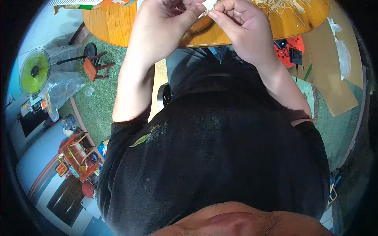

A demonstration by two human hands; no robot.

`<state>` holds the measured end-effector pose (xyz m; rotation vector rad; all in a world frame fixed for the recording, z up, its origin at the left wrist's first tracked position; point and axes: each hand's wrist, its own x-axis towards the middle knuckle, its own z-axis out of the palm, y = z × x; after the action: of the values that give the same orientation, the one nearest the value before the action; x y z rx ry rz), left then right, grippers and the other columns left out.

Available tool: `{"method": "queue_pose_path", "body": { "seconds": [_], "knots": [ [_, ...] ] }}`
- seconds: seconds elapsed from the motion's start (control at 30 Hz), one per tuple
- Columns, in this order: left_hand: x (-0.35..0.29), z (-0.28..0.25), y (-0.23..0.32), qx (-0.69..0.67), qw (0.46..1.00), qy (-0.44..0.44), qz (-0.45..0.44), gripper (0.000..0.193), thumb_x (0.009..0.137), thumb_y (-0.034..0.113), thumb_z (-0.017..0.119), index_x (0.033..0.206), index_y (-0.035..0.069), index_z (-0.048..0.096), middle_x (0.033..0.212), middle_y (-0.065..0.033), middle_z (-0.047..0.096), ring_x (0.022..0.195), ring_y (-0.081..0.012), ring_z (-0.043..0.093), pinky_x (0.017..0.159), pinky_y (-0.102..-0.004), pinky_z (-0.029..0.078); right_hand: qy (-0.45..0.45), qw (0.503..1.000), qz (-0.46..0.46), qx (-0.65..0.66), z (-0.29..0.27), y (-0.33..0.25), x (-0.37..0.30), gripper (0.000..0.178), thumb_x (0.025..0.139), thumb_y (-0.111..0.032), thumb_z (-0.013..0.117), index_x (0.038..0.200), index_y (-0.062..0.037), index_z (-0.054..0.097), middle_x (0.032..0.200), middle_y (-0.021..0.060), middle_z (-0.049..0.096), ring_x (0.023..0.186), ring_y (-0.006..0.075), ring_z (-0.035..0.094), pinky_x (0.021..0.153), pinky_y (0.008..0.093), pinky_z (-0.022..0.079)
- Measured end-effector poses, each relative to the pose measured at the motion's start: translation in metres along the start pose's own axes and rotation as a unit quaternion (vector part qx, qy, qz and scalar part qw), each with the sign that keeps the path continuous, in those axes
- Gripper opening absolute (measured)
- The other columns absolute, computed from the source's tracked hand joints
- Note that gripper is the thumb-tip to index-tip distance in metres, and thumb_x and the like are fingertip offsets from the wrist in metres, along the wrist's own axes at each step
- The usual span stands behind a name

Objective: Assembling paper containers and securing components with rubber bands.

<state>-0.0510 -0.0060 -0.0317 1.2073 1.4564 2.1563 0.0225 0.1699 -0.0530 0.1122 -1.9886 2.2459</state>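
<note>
Both my hands are raised over the near edge of an orange-brown wooden table (pixel 108 25), at the top of the view. A small whitish piece (pixel 209 4), cut off by the upper edge, is between them; its kind I cannot make out. My right hand (pixel 250 33) pinches it between thumb and finger. The thumb of my left hand (pixel 161 31) presses at its other side, with the fingers curled and partly hidden. Below the piece, a rounded brown object (pixel 201 24) shows on the table between my hands.
Pale thin strands (pixel 281 5) lie heaped on the table at the right. A red stool (pixel 298 44) carrying a black device (pixel 295 56) stands under the right edge, near cardboard (pixel 334 92). At left are a green fan (pixel 34 72) and a small wooden chair (pixel 91 69).
</note>
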Motion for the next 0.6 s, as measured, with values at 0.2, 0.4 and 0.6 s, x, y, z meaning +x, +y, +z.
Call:
{"method": "queue_pose_path", "body": {
  "seconds": [0.2,0.4,0.6],
  "knots": [
    [0.011,0.021,0.027,0.194,0.939,0.123,-0.255,0.007,0.098,-0.007,0.063,0.102,-0.002,0.061,0.093,-0.0029,0.067,0.086,-0.0094,0.064,0.077,-0.0251,0.054,0.047,0.965,-0.161,-0.201,-0.005,-0.009,0.003,0.013,0.083,0.003,0.076,0.083,0.0002,0.064,0.079,0.0042,0.061,0.065,0.0095,0.057,0.057,0.0260,0.045],
    [0.007,0.018,0.029,0.146,0.947,0.114,-0.261,0.007,0.101,-0.005,0.061,0.107,-0.004,0.063,0.094,-0.0040,0.068,0.085,-0.0104,0.065,0.077,-0.0256,0.055,0.100,0.896,-0.307,-0.306,-0.001,-0.006,0.004,0.016,0.078,0.002,0.079,0.085,-0.0024,0.066,0.080,0.0088,0.063,0.062,0.0203,0.060,0.056,0.0302,0.048],
    [0.017,0.021,0.039,0.211,0.903,0.106,-0.358,0.015,0.105,0.001,0.057,0.115,-0.004,0.067,0.093,-0.0030,0.069,0.080,-0.0079,0.061,0.071,-0.0227,0.051,0.103,0.861,-0.371,-0.333,-0.004,0.026,0.002,0.012,0.086,0.000,0.075,0.097,-0.0028,0.069,0.091,0.0101,0.068,0.075,0.0206,0.066,0.062,0.0296,0.053]
  ]
}}
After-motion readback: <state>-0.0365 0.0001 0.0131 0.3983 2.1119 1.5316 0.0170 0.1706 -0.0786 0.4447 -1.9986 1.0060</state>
